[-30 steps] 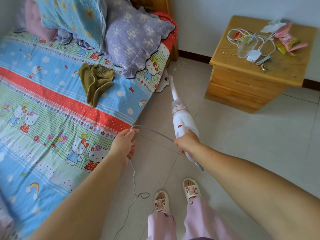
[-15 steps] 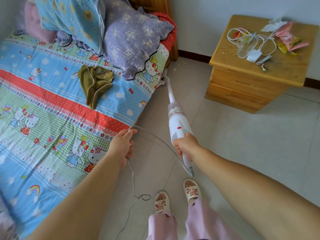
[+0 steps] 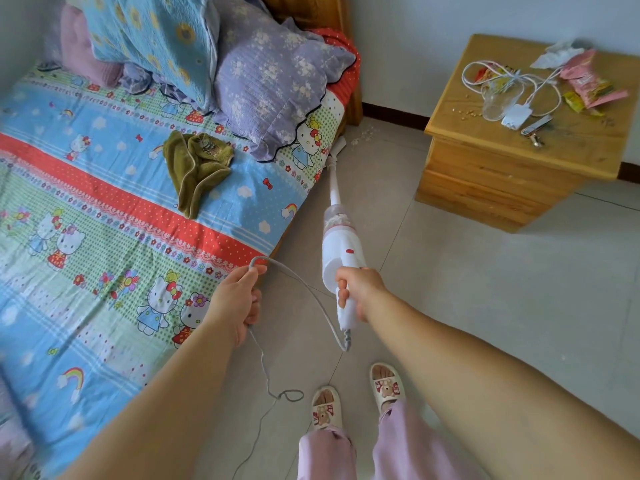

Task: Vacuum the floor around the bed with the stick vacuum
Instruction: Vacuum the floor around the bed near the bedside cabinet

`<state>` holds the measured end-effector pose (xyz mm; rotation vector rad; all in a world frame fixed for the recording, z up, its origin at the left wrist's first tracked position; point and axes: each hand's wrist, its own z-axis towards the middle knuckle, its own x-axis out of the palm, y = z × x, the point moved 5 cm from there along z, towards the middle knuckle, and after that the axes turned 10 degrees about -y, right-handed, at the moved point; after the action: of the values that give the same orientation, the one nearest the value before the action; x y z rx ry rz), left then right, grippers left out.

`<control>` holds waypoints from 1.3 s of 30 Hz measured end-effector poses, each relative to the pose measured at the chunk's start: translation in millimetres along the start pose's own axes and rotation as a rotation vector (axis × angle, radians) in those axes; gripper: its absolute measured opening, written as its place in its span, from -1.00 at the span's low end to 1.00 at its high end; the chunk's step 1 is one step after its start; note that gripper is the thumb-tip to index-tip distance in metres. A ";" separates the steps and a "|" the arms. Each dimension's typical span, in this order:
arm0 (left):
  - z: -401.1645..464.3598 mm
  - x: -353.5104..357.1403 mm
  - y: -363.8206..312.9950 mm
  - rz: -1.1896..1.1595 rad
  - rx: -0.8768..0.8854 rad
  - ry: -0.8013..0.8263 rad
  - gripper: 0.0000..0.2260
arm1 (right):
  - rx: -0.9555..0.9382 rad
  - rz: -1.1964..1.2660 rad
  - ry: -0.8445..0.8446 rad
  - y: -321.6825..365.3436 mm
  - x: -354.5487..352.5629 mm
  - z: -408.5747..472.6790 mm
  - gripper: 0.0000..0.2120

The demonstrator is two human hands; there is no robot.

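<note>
The vacuum [image 3: 341, 251] is gripped at its handle by the right hand [image 3: 358, 292]; the fingers [image 3: 343, 292] are curled tightly round the white grip, with the body and dust cup lying beyond the knuckles and the handle's tail end showing below the palm. The tube is angled away toward the bed [image 3: 121, 209], and its head [image 3: 337, 147] is set on the floor [image 3: 467, 306] right at the bed's edge, beneath the overhanging sheet near the purple pillow [image 3: 273, 84]; the head is largely hidden there, so its contact with the floor cannot be made out fully. The cord [image 3: 298, 282] is pinched in the left hand [image 3: 239, 299], whose fingers are closed over it; from that hand one stretch is arched across to the handle's tail, and another is dropped to the floor, where a small loop is formed beside the slippers [image 3: 356, 396]. A strip of open tile is left between the bed and the nightstand [image 3: 512, 168]; wider bare tile is spread to the right. Pale specks are scattered on the floor near the headboard corner, too small to identify. A green cloth [image 3: 197, 164] is laid on the sheet, well apart from both hands. The bed's far and near ends are cut off by the frame; the nightstand's right side is cut off likewise.
</note>
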<state>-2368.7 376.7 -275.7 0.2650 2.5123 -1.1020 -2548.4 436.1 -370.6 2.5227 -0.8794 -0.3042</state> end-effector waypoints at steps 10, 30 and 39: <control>-1.6 -13.4 4.1 -0.037 -0.024 -0.030 -0.78 | 0.038 0.065 0.003 -19.1 12.7 -12.8 -0.80; -5.6 -17.3 -6.5 -0.032 0.014 0.035 -0.82 | 0.091 0.250 -0.085 -86.1 41.1 -62.1 -0.45; 0.4 -32.1 1.5 -0.052 0.008 0.008 -0.80 | 0.086 0.339 -0.146 -40.3 40.8 -52.9 -0.81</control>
<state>-2338.9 376.8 -263.5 0.2076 2.5355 -1.1339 -2477.1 456.4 -346.1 2.3936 -1.3819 -0.3487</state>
